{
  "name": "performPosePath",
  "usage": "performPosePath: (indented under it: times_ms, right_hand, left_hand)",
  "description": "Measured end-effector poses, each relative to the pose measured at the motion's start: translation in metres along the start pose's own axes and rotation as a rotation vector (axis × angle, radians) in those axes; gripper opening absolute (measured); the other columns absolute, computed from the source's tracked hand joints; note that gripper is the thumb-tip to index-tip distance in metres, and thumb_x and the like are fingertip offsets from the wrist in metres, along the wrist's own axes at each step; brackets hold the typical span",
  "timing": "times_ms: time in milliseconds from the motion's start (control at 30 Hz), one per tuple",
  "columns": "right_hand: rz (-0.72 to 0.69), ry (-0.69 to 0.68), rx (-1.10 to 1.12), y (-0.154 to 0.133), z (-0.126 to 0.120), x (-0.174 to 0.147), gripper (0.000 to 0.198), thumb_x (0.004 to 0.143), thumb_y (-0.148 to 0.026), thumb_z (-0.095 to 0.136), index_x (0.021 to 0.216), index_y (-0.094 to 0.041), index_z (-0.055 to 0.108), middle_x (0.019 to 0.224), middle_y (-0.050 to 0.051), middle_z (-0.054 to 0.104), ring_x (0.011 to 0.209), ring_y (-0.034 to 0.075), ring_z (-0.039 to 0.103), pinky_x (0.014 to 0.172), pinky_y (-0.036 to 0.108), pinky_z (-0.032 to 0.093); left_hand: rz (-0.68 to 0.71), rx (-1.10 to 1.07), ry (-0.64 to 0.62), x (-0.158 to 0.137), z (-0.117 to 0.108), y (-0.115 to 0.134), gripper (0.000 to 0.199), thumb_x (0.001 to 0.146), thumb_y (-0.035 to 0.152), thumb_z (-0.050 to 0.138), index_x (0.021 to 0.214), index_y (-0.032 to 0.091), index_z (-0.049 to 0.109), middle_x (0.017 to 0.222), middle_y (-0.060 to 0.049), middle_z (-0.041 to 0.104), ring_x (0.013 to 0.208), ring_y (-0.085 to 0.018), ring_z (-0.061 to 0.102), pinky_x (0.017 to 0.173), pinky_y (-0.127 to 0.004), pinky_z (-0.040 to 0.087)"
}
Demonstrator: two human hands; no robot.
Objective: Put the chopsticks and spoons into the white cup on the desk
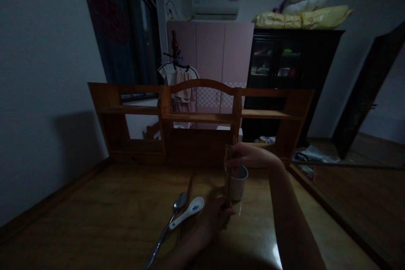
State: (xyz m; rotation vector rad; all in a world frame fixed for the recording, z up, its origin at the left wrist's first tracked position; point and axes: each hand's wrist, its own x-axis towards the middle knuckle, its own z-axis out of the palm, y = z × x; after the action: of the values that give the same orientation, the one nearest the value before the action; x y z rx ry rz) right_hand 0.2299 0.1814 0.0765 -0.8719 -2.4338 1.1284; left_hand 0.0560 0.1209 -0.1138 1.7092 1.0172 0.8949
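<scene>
A few brown wooden chopsticks (228,181) stand upright just left of a white paper cup (238,185). My right hand (248,155) is closed around their upper part, above the cup's rim. Lower down, my left hand (218,215) grips their bottom end close to the tabletop. Dim light hides how many sticks there are. To the left of my left hand lie a white ceramic spoon (190,211) with a blue mark in its bowl and a long-handled metal spoon (169,223). A thin brown stick (190,185) runs beside and beneath them.
The wooden table (110,211) has a shelf unit (199,117) along its back edge. A wall (47,93) borders its left side. Beyond stand a clothes rack (175,67), a pink wardrobe (210,50) and a dark cabinet (294,59). A raised rim (329,211) edges the table's right side.
</scene>
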Motion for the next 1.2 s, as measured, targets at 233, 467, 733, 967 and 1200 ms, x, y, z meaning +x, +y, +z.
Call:
performPosePath:
  times_ms: [233, 467, 733, 967, 1200]
  right_hand:
    - [-0.034, 0.099, -0.007, 0.0, -0.001, -0.004, 0.023, 0.088, -0.035, 0.061, 0.087, -0.012, 0.065, 0.074, 0.004, 0.068, 0.067, 0.018, 0.066, 0.059, 0.025, 0.05]
    - [-0.03, 0.175, 0.047, 0.006, -0.01, -0.012, 0.026, 0.089, -0.038, 0.061, 0.091, -0.012, 0.061, 0.078, 0.006, 0.068, 0.07, 0.019, 0.067, 0.062, 0.028, 0.053]
    - [-0.048, 0.151, 0.08, 0.004, -0.012, -0.016, 0.03, 0.088, -0.042, 0.062, 0.092, -0.012, 0.06, 0.081, 0.006, 0.068, 0.073, 0.018, 0.067, 0.065, 0.028, 0.055]
    - [-0.046, 0.076, 0.083, -0.002, -0.006, -0.015, 0.029, 0.083, -0.039, 0.069, 0.093, -0.013, 0.063, 0.083, 0.006, 0.068, 0.073, 0.017, 0.066, 0.066, 0.028, 0.054]
    - [-0.034, 0.036, 0.067, -0.007, -0.005, -0.015, 0.03, 0.084, -0.04, 0.067, 0.097, -0.013, 0.067, 0.085, 0.005, 0.068, 0.074, 0.017, 0.065, 0.066, 0.026, 0.053]
  left_hand:
    - [-0.098, -0.051, 0.007, -0.004, 0.001, 0.02, 0.021, 0.081, 0.038, 0.057, 0.085, 0.018, 0.054, 0.079, 0.0, 0.056, 0.058, -0.01, 0.053, 0.049, -0.02, 0.041]
    - [0.017, -0.146, -0.029, -0.018, -0.004, 0.035, 0.032, 0.092, 0.049, 0.04, 0.105, 0.023, 0.052, 0.09, -0.003, 0.061, 0.078, -0.017, 0.06, 0.048, -0.019, 0.043]
    - [0.14, -0.19, -0.017, -0.015, -0.004, 0.033, 0.035, 0.097, 0.045, 0.03, 0.096, 0.019, 0.053, 0.076, 0.001, 0.052, 0.067, -0.012, 0.05, 0.064, -0.025, 0.044]
    - [0.021, -0.27, -0.104, -0.019, -0.003, 0.03, 0.036, 0.095, 0.052, 0.03, 0.094, 0.021, 0.048, 0.076, 0.003, 0.05, 0.061, -0.01, 0.045, 0.056, -0.021, 0.039]
    - [-0.029, -0.317, -0.087, -0.015, 0.003, 0.015, 0.043, 0.089, 0.06, 0.038, 0.107, 0.023, 0.05, 0.087, -0.001, 0.054, 0.069, -0.011, 0.048, 0.062, -0.022, 0.042]
